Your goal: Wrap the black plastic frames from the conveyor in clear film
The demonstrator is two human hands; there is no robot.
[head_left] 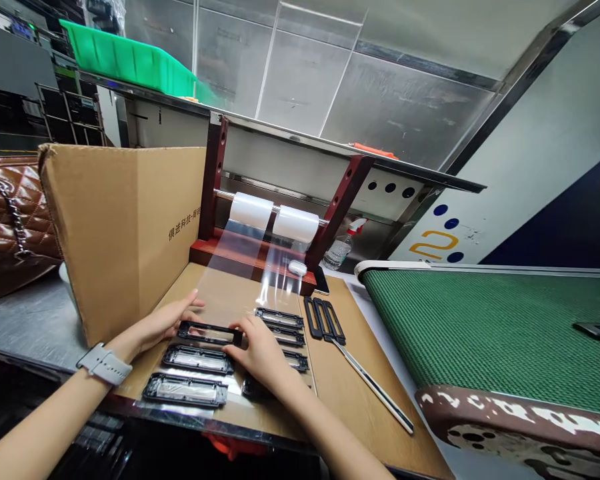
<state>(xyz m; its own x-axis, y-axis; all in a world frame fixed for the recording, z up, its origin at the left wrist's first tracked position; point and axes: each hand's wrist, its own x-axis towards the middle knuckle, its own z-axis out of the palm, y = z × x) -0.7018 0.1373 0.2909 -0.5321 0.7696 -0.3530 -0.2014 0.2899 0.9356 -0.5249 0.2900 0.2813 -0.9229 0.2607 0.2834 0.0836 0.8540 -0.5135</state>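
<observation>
Head view: cardboard panel (130,233) stands beside left hand (169,319).

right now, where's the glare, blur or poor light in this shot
In the head view, white glare streaks the right film strip; same view, the green bin smears at its right end; also there, the upper left looks dim.

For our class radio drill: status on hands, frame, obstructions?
Right hand gripping black frame, right end; left hand at left end. Clear film beneath. Neighbouring frame close on near side.
</observation>
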